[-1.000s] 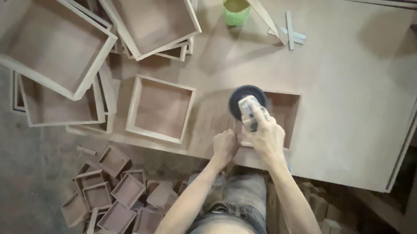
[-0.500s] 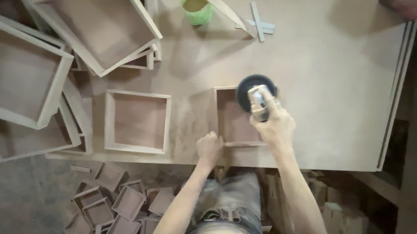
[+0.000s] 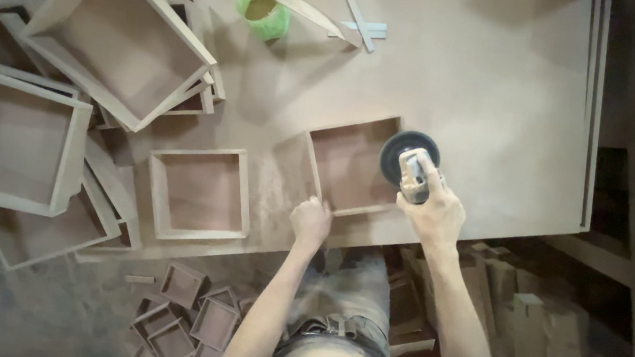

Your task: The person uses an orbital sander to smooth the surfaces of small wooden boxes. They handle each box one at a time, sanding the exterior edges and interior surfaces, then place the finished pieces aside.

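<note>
Shifted since the earlier frame: small open square wooden box [image 3: 351, 166] turned slightly under round black disc sander [image 3: 409, 162], now over its 3 o'clock edge. Right hand [image 3: 433, 208], fingers wrapped round sander body. Left hand [image 3: 310, 222], fingers curled, pressing box's 7 o'clock corner on dusty brown tabletop [image 3: 498, 101]. Similar box [image 3: 199, 192] at 9 o'clock.

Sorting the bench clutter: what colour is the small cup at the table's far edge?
Bright green cup, seen best in the head view.
</note>
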